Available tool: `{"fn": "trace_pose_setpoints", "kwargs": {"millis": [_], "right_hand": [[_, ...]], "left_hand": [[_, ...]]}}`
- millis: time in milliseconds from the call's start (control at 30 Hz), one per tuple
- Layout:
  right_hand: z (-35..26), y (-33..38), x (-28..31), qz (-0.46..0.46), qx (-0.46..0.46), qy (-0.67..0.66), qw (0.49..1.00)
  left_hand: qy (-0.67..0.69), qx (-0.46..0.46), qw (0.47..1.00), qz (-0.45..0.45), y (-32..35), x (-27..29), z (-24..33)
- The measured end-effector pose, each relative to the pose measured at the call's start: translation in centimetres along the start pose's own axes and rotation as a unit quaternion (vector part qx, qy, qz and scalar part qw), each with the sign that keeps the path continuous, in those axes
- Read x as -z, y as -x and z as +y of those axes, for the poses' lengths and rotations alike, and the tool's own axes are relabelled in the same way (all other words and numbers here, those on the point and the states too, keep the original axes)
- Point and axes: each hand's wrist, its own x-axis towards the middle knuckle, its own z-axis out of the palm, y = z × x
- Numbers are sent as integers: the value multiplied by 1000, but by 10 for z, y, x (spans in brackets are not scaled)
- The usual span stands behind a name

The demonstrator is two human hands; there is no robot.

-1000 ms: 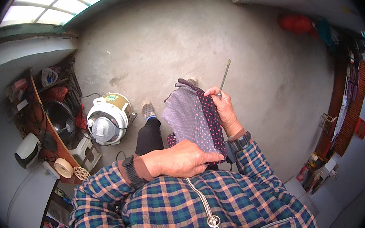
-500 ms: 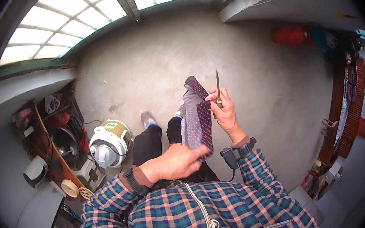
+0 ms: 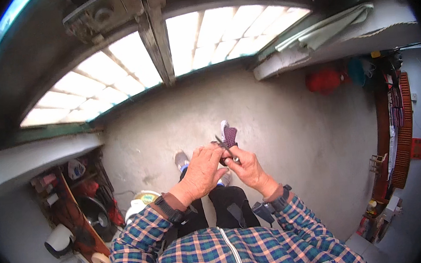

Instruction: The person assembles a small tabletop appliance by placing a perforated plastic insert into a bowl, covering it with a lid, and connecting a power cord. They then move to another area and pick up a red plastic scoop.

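My right hand (image 3: pixel 248 168) is closed round a slim dark screwdriver (image 3: pixel 226 148), its shaft slanting up and to the left. A dotted dark purple cloth (image 3: pixel 230 135) with a pale grey side hangs beyond my fingers, mostly hidden behind both hands. My left hand (image 3: pixel 200 172) meets the right one at the near end of the cloth. Its fingers are bent together there, pinching the cloth's edge; the fingertips are partly hidden.
A wide barred window (image 3: pixel 186 44) spans the far side. To the left are a wooden shelf (image 3: pixel 83 211) with a metal bowl and a white and gold cooker (image 3: pixel 145 197). Red (image 3: pixel 324 81) and teal bags hang at the far right, near a slatted wooden rack (image 3: pixel 401 132).
The view has tilted up, showing more of the window. My left hand has moved up to meet the right. The cloth is drawn in, and the screwdriver now slants left instead of upright.
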Motion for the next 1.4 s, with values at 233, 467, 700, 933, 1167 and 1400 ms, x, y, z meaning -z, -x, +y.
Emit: {"fn": "trace_pose_setpoints", "kwargs": {"millis": [233,467,700,933,1167,1400], "right_hand": [[-27,-26,4,-57,-8,19,998],[-44,-40,22,-141,-149,-164,965],[-55,-51,67,-69,-103,-138,983],[-68,-52,119,93,-62,-271,956],[-84,-75,163,125,25,-303,944],[-93,-110,195,92,61,-267,957]], "left_hand": [[44,-20,998,35,-14,46,-21],[73,40,991,105,-45,72,9],[62,86,987,117,-95,104,42],[185,56,981,-23,-143,124,82],[18,55,998,-23,-192,122,103],[62,28,981,179,-267,122,109]]}}
